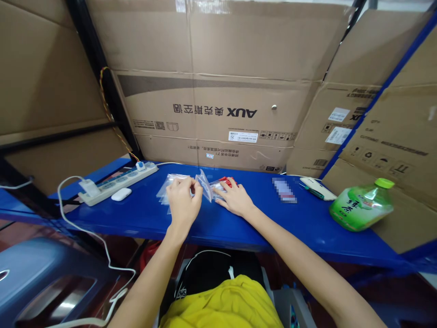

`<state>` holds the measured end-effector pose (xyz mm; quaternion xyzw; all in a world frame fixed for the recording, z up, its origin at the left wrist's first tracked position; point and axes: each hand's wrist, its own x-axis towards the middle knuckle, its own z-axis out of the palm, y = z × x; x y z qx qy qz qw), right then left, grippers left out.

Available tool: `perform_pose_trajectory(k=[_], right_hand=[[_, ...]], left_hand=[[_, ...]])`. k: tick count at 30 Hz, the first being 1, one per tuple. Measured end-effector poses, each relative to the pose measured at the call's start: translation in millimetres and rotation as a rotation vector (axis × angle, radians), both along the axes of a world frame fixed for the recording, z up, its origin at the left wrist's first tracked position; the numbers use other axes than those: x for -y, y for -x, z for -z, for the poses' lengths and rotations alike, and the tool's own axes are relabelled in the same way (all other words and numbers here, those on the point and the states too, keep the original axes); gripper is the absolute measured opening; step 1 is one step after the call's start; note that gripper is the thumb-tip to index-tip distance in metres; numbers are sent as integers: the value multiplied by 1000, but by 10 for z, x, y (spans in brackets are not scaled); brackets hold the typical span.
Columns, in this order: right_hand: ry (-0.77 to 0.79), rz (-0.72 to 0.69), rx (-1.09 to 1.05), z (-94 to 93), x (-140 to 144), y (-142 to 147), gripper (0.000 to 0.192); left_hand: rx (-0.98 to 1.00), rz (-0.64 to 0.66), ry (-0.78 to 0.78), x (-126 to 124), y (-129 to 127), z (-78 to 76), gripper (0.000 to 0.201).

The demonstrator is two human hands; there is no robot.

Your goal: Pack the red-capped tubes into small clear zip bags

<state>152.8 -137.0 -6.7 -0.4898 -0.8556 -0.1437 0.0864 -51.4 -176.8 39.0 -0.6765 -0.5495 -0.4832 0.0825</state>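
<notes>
My left hand [184, 197] is closed in a pinch above a stack of flat clear plastic bags [164, 187]. What lies between its thumb and fingertips is hidden. Right beside that thumb, another clear plastic bag [204, 185] stands up from the blue tabletop, its film creased. My right hand [236, 197] rests with fingers spread over clear plastic at the bag's right side. Red pieces [228, 181] show just beyond its fingers; their kind is unclear.
On the left, a white power strip [118, 183] holds plugs, with a small white case [121, 194] before it. To the right lie a blurred-out rectangle [284, 189], a green-handled tool [312, 191], a pale flat object [321, 187] and a green bottle [362, 207]. Cardboard [211, 109] walls the back.
</notes>
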Motion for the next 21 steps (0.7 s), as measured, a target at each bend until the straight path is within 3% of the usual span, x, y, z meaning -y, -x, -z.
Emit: perform_pose_trajectory(k=[6, 10, 13, 17, 21], right_hand=[[-1, -51, -33, 23, -168, -61, 58], [-13, -56, -163, 25, -164, -102, 63], [-49, -69, -322, -25, -152, -159, 55], [-109, -2, -626, -89, -209, -237, 45], [10, 97, -1021, -106, -488, -295, 44]], left_hand=[[-79, 79, 107, -235, -15, -46, 24], [-114, 117, 264, -735, -123, -235, 23], [-186, 215, 290, -1169, -278, -412, 22], [-208, 401, 412, -1573, -496, -492, 16], [-95, 783, 527, -1728, -648, -250, 23]])
